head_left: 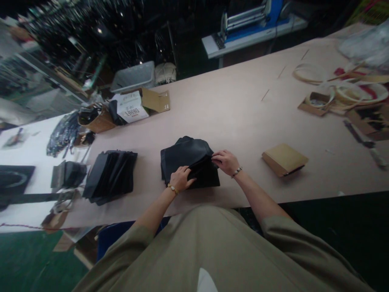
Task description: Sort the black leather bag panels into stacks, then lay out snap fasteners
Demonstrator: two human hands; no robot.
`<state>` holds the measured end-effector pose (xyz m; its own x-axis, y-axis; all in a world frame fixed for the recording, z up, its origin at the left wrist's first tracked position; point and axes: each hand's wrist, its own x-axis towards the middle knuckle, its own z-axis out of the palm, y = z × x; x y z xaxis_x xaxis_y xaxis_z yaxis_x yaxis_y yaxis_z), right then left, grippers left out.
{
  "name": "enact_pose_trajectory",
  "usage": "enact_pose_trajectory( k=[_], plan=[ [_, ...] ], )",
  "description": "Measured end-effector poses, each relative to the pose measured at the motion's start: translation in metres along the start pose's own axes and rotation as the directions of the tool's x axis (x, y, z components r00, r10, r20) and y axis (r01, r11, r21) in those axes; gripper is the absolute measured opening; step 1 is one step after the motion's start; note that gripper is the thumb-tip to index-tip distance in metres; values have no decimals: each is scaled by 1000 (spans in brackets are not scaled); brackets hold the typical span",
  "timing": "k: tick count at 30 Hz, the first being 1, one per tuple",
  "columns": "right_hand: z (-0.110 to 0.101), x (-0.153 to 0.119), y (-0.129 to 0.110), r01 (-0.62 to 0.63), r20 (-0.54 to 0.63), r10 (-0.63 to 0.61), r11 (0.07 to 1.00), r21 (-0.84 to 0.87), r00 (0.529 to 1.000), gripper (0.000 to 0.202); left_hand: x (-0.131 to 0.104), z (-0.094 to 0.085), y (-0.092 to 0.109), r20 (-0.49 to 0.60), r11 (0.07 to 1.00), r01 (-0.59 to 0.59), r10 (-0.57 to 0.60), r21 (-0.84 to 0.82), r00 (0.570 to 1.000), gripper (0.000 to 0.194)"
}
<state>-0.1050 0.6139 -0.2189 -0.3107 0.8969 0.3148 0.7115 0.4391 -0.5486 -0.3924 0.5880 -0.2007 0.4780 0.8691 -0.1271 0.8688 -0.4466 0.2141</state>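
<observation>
Blk stack (185, 152) | L hand (180, 178) palm-dn, thumb out | R hand (226, 162) pinches edge

A long, pale pinkish tabletop (225, 109) carries a black stack (185, 154) near its front edge. Left of the black stack lies a fanned pile of dark pieces (111, 174); behind and left of it, an open carton (130, 108). Right of it sits a tan block (284, 157); farther right and behind, coiled strips (354, 92) and a small cardboard box (311, 108).

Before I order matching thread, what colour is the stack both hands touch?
The stack is black, best seen in the head view.
</observation>
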Motion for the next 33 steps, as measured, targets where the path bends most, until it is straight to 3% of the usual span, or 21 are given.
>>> enact_pose_trajectory(
  k=[2,5,8,11,14,16,21,25,28,30,33],
  plan=[
    [-6,8,-10,-33,-126,35,999,19,991,15,6,-3,-8,-19,998,56,-57,-43,998,29],
    [-3,0,-11,-94,-224,112,992,87,968,19,20,-21,-35,-86,984,104,-117,-142,989,33],
    [14,-23,4,-19,-1,19,994,104,1000,28,32,-48,-67,-186,993,73,-89,-94,979,54],
    [34,-42,18,50,172,-65,995,90,983,33,35,-62,-80,-96,995,-77,83,63,992,56],
    [44,-48,24,29,143,-41,996,82,989,23,26,-50,-66,126,973,-204,189,112,974,54],
    [44,-45,23,27,137,-38,996,80,990,14,16,-34,-49,189,972,-209,186,109,964,47],
    [28,-20,3,12,82,-18,997,70,997,14,-4,-8,-25,46,994,-74,70,86,997,28],
    [16,-1,-20,-37,-100,45,996,75,994,17,-3,-5,-30,10,998,10,-11,60,1000,29],
    [14,-7,-21,-73,-201,96,990,118,975,19,-1,-1,-39,-29,997,80,-80,-4,996,37],
    [19,-21,-11,-39,-127,56,990,132,990,24,-1,2,-44,-61,994,88,-92,-60,994,43],
    [31,-45,9,59,118,-73,991,121,990,32,-2,3,-44,-23,999,43,-44,-15,999,44]
  ],
)
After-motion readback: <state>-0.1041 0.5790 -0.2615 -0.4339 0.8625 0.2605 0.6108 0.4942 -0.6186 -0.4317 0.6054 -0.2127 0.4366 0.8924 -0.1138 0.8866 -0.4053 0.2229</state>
